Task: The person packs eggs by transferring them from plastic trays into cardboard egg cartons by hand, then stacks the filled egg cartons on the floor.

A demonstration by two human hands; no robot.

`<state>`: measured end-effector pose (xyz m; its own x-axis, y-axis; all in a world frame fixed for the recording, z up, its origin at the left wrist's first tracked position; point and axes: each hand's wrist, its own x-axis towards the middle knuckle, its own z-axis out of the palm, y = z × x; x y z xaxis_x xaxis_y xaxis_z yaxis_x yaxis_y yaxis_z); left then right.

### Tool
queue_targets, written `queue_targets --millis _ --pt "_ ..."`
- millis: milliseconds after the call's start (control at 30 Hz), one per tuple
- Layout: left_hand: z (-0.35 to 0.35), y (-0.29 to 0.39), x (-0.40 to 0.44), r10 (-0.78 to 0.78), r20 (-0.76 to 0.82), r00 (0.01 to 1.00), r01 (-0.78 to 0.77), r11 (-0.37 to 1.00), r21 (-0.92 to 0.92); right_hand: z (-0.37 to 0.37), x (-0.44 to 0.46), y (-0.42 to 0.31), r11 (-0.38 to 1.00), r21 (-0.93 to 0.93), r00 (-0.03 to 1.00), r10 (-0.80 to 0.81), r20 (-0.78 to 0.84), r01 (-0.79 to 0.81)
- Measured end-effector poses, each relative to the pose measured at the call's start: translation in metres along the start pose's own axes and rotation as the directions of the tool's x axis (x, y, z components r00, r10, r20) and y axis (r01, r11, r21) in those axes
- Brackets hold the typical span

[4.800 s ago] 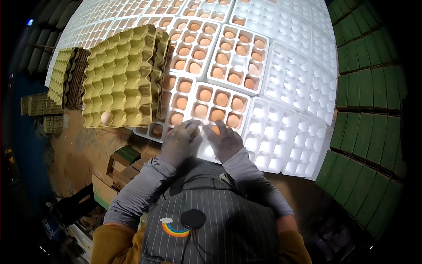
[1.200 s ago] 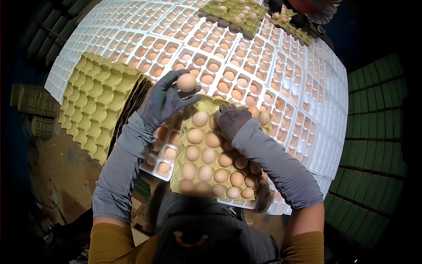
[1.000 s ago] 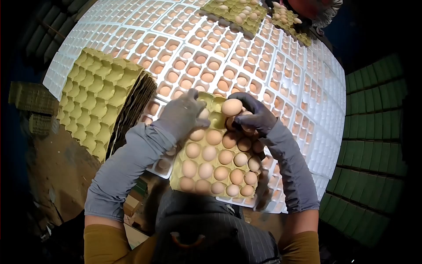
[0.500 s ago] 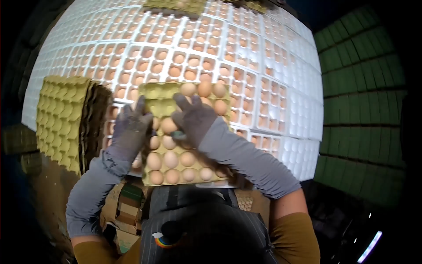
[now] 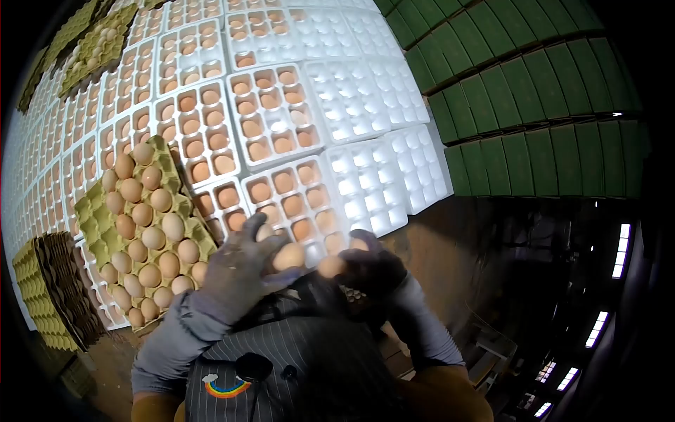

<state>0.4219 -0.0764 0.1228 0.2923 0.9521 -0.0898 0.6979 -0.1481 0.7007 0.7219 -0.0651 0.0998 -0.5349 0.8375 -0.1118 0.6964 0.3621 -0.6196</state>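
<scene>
My left hand (image 5: pixel 235 274), in a grey glove, is closed around brown eggs; one egg (image 5: pixel 288 257) shows at its fingertips. Close by on the right, my gloved right hand (image 5: pixel 376 269) grips eggs too, with one egg (image 5: pixel 330 266) at its fingertips and another near the knuckles. Both hands are over the near edge of a white foam egg tray (image 5: pixel 275 173), whose cells mostly hold brown eggs. Left of my left hand lies a yellow-green pulp egg tray (image 5: pixel 95 218), with several eggs in it and bare cups along its left side.
More white foam trays (image 5: pixel 242 158) full of eggs spread leftward and back. Foam trays without eggs (image 5: pixel 365 186) lie to the right. A stack of pulp trays (image 5: pixel 46 295) stands at the left edge. Green boxes (image 5: pixel 541 165) are stacked at the right.
My view has swung right. Both hands have left the pulp tray and come over the foam tray with eggs in them. The pulp tray now appears further left and turned.
</scene>
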Motion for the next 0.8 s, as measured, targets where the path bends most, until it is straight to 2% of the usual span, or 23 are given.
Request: queue_targets --millis 33,67,100,133,200,233,300,367,433,467,500,533,567,633,667,700,733,767,800 --pt "0.027 0.017 0.021 0.025 0.027 0.999 -0.025 1.000 0.009 -0.017 -0.009 0.017 1.000 0.012 1.000 0.003 -0.001 -0.003" --pt "0.055 0.033 0.040 -0.026 0.122 0.992 0.022 0.999 0.035 -0.035 -0.015 0.033 0.967 -0.240 0.996 0.083 -0.034 -0.089" --pt "0.084 0.045 0.058 -0.005 0.125 0.992 -0.008 0.994 0.107 -0.048 -0.018 0.050 0.865 -0.471 0.985 0.152 -0.083 -0.173" --pt "0.111 0.056 0.074 -0.041 0.145 0.989 0.022 0.991 0.129 -0.055 -0.021 0.073 0.874 -0.456 0.986 0.148 -0.076 -0.166" --pt "0.155 0.064 0.101 -0.103 0.164 0.981 0.075 0.983 0.170 -0.059 -0.020 0.123 0.814 -0.505 0.958 0.245 -0.147 -0.286" --pt "0.174 0.065 0.112 -0.123 0.149 0.981 0.082 0.964 0.253 -0.060 -0.018 0.146 0.797 -0.513 0.948 0.273 -0.166 -0.319" --pt "0.185 0.076 0.128 -0.165 0.138 0.977 0.108 0.930 0.350 -0.059 -0.011 0.175 0.786 -0.574 0.973 0.175 -0.151 -0.230" --pt "0.183 0.081 0.141 -0.240 0.113 0.964 0.190 0.923 0.334 -0.052 -0.005 0.186 0.821 -0.523 0.973 0.201 -0.110 -0.229" --pt "0.186 0.072 0.153 -0.228 0.092 0.969 0.195 0.940 0.282 -0.043 -0.003 0.187 0.940 -0.341 1.000 -0.009 0.027 0.017" --pt "0.191 0.064 0.158 -0.229 0.114 0.967 0.199 0.954 0.224 -0.035 -0.004 0.186 0.934 -0.333 0.992 -0.120 0.041 0.126" --pt "0.196 0.060 0.161 -0.226 0.131 0.965 0.204 0.965 0.164 -0.016 -0.005 0.196 0.935 -0.323 0.990 -0.136 0.048 0.144" --pt "0.197 0.062 0.165 -0.205 0.085 0.975 0.180 0.955 0.238 -0.006 0.004 0.194 0.995 -0.053 0.996 -0.089 0.022 0.090" --pt "0.197 0.065 0.169 -0.218 0.074 0.973 0.195 0.950 0.245 -0.014 0.007 0.200 0.997 -0.041 0.996 -0.059 0.065 0.062" --pt "0.192 0.088 0.180 -0.211 -0.119 0.970 0.219 0.974 0.057 -0.060 0.033 0.177 1.000 -0.025 0.989 0.002 0.150 0.002" --pt "0.204 0.083 0.188 -0.127 -0.250 0.960 0.112 0.991 -0.074 -0.040 0.038 0.200 0.993 -0.002 0.985 -0.114 -0.127 0.115" --pt "0.212 0.091 0.197 -0.088 -0.346 0.934 0.047 0.991 -0.126 -0.018 0.044 0.219 0.974 -0.009 0.893 -0.212 -0.398 0.228" --pt "0.221 0.099 0.206 -0.048 -0.437 0.898 -0.027 0.986 -0.164 -0.018 0.052 0.219 0.984 -0.005 0.901 -0.166 -0.400 0.180" --pt "0.240 0.092 0.212 -0.159 -0.436 0.886 0.014 0.948 -0.318 -0.015 0.063 0.218 0.975 -0.033 0.856 -0.209 -0.472 0.219" --pt "0.253 0.085 0.215 -0.083 -0.438 0.895 -0.006 0.980 -0.198 -0.015 0.064 0.218 0.973 0.004 0.871 -0.205 -0.447 0.231"
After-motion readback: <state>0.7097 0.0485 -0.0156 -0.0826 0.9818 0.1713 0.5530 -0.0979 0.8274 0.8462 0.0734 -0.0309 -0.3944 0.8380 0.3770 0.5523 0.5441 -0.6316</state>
